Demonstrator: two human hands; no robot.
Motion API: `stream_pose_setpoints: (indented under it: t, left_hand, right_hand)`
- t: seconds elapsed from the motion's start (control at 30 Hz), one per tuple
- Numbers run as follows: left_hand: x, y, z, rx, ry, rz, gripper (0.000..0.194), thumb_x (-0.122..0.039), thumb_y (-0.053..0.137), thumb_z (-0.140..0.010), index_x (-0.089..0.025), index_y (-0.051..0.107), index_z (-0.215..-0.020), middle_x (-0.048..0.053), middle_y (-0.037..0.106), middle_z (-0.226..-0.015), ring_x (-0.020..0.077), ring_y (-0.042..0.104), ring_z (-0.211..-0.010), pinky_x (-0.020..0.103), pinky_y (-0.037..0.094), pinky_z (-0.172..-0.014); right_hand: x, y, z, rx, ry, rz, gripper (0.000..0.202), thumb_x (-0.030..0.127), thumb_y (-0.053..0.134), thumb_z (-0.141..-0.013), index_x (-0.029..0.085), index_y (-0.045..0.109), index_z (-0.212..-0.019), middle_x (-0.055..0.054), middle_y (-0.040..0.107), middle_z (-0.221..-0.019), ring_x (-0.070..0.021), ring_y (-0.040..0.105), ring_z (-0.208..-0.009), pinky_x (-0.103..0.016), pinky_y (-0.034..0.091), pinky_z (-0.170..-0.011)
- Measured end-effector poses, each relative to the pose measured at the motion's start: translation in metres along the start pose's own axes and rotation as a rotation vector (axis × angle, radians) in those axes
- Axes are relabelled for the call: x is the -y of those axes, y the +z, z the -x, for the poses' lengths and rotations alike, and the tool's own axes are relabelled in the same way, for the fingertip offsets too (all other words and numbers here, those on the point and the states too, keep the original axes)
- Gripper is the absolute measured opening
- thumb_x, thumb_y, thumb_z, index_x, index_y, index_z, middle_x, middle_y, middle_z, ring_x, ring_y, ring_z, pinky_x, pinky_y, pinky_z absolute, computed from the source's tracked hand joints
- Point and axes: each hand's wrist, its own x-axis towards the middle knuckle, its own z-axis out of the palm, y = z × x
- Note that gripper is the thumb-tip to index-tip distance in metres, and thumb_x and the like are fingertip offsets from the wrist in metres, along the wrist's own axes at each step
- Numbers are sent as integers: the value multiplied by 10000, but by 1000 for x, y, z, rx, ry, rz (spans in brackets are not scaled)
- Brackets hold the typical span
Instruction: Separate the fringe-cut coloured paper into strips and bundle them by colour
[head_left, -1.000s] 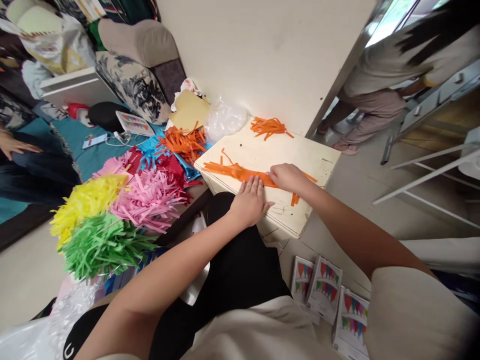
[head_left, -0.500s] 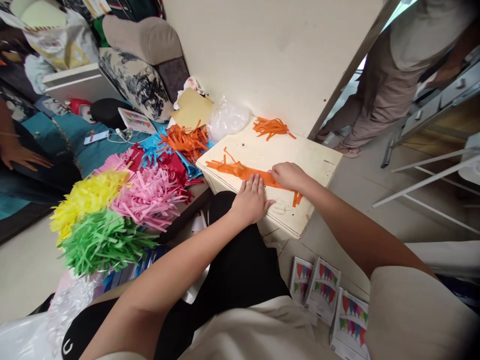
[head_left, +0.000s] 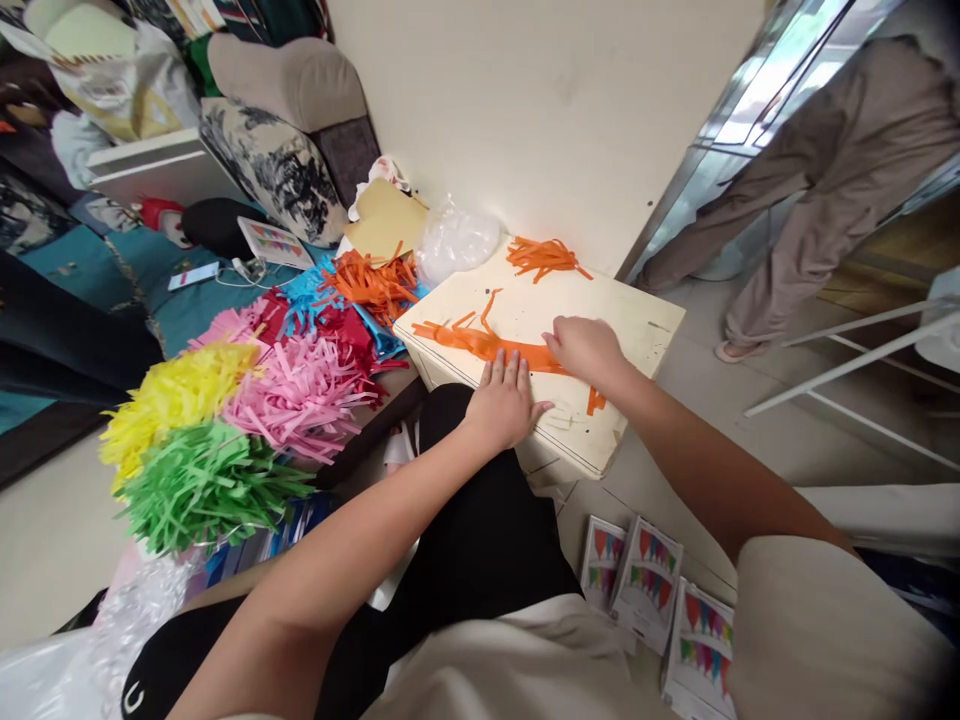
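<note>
A long strip of orange fringed paper [head_left: 536,357] lies across the cream stool top [head_left: 450,300], its loose ends spread toward the left. My left hand [head_left: 506,398] rests on its near edge, fingers extended flat and thumb out to the right. Curled at the right part of the strip, my right hand [head_left: 585,350] has its fingers closed; what they pinch, if anything, is hidden. A few orange ends stick out below the right wrist. A separate orange tassel [head_left: 544,257] lies near the back edge of the top.
Yellow [head_left: 176,400], green [head_left: 210,485] and pink fringe bundles [head_left: 300,395] are piled at the left. Clear plastic [head_left: 457,240] sits behind the stool's left corner. Printed packs [head_left: 646,580] stand on the floor. A person's trousered legs [head_left: 810,180] are at the right.
My right hand has shifted slightly up and right along the orange strip. A loose orange end now sticks up further. At the right the person's legs have moved; at the far left another person's hand has left view.
</note>
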Motion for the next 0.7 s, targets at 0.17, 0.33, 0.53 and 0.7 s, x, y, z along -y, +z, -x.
stream_pose_setpoints:
  t: [0.17,0.33,0.53,0.7]
  left_hand:
    - [0,1,0,-8,-3,5,917,-622,351,-1249,8,334,-1915,241,237,-2010,470,157,-1905,611,200,-1568]
    - [2,1,1,-18,15,9,829,-496,407,-1233,-37,355,-1922,235,274,-2000,462,208,-1898,639,214,-1558]
    - [1,-2,3,7,14,3,908,-654,411,-1247,-88,303,-1949,249,209,-2017,495,146,-1902,643,183,-1560]
    - [2,1,3,-23,21,28,882,-649,440,-1241,-150,316,-1958,225,241,-2019,484,166,-1905,681,201,-1549]
  right_hand:
    - [18,12,55,-301,-211,-124,542,313,381,-1215,123,807,-1492,-271,773,-1585,-447,634,-1497,-607,389,-1243]
    - [30,38,93,-180,-249,-176,605,288,354,-1208,194,745,-1659,-175,772,-1674,-414,549,-1713,-738,153,-1465]
    - [15,41,101,-291,-107,-189,674,264,412,-1147,174,645,-1773,-186,568,-1882,-443,424,-1816,-795,144,-1492]
    - [14,46,108,-238,-106,-162,655,267,399,-1170,194,647,-1772,-146,522,-1921,-407,366,-1852,-769,156,-1511]
